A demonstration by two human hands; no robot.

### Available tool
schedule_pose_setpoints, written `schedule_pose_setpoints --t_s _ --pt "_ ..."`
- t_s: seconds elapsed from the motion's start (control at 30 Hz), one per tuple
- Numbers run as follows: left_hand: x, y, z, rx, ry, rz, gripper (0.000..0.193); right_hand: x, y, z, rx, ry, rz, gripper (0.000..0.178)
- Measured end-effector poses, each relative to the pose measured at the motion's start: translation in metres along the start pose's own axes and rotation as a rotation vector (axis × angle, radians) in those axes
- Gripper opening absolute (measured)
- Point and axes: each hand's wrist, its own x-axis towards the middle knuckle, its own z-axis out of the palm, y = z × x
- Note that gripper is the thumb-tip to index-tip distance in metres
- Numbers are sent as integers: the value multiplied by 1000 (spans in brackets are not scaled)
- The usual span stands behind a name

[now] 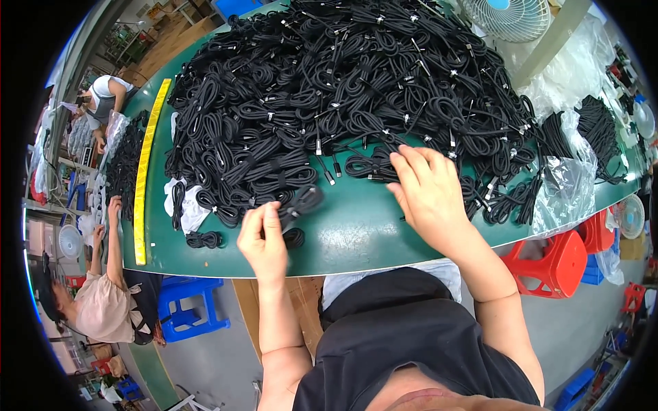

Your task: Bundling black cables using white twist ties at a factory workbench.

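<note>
My left hand (264,236) is closed in a pinch near the table's front edge. From its fingertips a coiled black cable (303,204) sticks out to the right, slightly blurred. My right hand (430,188) reaches over the near edge of the pile, its fingers stretched and the thumb apart. Beside its fingertips lies another coiled black cable (369,166); whether they touch it I cannot tell. Beyond both hands spreads a large heap of coiled black cables (329,89) with small metal plugs and pale ties. One small coil (294,238) rests just right of my left hand.
A yellow strip (151,171) divides the green table (343,236) on the left, where co-workers' hands are near more cables. A white cloth (195,207) lies left. At right are clear plastic bags (565,185), a fan (506,17), a post and red stools (554,264).
</note>
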Motion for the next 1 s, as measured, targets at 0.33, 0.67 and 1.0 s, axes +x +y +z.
schedule_pose_setpoints --t_s 0.33,0.67,1.0 --pt "-2 11 16 153 87 293 13 -2 8 25 -189 -67 30 28" --pt "-20 34 59 -1163 -674 -845 39 -15 -20 -3 233 101 -280 31" --pt "-32 43 58 -1343 -469 -883 21 -40 -25 -10 278 147 -486 33"
